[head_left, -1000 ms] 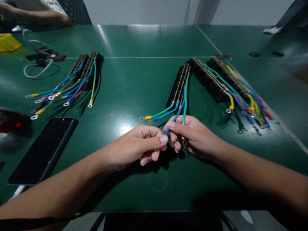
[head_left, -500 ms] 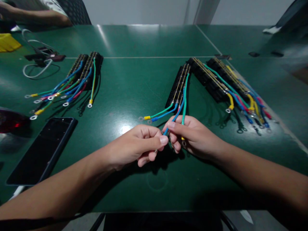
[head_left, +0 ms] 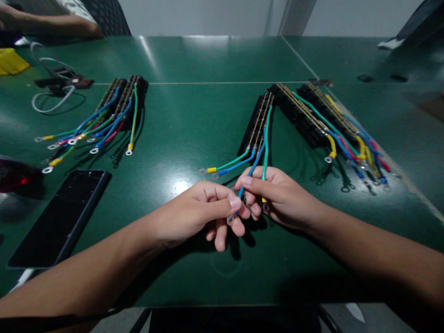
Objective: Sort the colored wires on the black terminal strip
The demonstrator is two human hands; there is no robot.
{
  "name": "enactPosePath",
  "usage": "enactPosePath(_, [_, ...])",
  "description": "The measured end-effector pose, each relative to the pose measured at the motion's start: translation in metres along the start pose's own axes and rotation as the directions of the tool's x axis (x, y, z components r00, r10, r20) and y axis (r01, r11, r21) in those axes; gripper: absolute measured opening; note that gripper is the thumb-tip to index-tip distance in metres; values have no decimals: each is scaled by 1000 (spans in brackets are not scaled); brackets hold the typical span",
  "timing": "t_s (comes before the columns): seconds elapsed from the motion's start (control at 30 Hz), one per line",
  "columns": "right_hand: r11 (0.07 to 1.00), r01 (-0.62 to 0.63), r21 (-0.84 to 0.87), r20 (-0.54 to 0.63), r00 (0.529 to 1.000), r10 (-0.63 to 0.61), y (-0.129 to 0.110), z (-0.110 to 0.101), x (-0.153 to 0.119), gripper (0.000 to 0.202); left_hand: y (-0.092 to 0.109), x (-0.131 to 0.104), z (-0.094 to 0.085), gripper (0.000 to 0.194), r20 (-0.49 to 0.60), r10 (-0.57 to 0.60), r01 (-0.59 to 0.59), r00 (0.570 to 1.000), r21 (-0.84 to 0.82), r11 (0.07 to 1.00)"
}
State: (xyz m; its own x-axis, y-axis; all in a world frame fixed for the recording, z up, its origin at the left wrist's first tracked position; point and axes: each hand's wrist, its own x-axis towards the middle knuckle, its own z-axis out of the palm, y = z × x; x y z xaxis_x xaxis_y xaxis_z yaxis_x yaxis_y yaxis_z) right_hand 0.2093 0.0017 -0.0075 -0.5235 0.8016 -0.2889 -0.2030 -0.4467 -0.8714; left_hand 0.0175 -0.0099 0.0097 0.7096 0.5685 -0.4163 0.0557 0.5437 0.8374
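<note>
In front of me a black terminal block (head_left: 255,122) with brass strips lies on the table, its wires pointing my way. My right hand (head_left: 272,189) is closed on a blue wire (head_left: 255,163), pinching it between thumb and fingers. Nearer to me, my left hand (head_left: 211,206) holds the same wire near its end, where a metal ring terminal (head_left: 231,220) shows below the thumb. A green wire (head_left: 266,152) with a yellow sleeve passes by my right fingers. Left of the hands, another green wire (head_left: 231,163) and a blue wire (head_left: 239,165) lie loose.
Two more wired terminal blocks (head_left: 305,113) lie at the right, and another pair (head_left: 126,99) at the left. A phone (head_left: 58,217) rests beside my left forearm on the green table (head_left: 187,111). Grey cables (head_left: 52,110) are at the far left; a person's arm (head_left: 58,25) is beyond.
My left fingers have opened out somewhat and shifted, and the blue wire's ring terminal now shows below the thumb. The right hand keeps its pinch in nearly the same place.
</note>
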Motion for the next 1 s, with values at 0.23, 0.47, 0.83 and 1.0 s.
enactPosePath(0.23, [1000,6,-25,-10,1000,-7,0,0,0,33,0,-1,0,31,-105,6,-1,995,49,999])
enactPosePath(0.47, [1000,-2,-14,-7,1000,2,-2,2,-1,36,2,-1,1,36,-102,5,2,995,62,998])
enactPosePath(0.83, [1000,-9,15,41,999,9,-2,2,-1,38,2,-1,1,36,-100,1,3,995,47,999])
enactPosePath(1.0, [999,-17,29,53,998,16,-2,1,-2,41,1,-1,0,33,-84,-5,8,996,34,999])
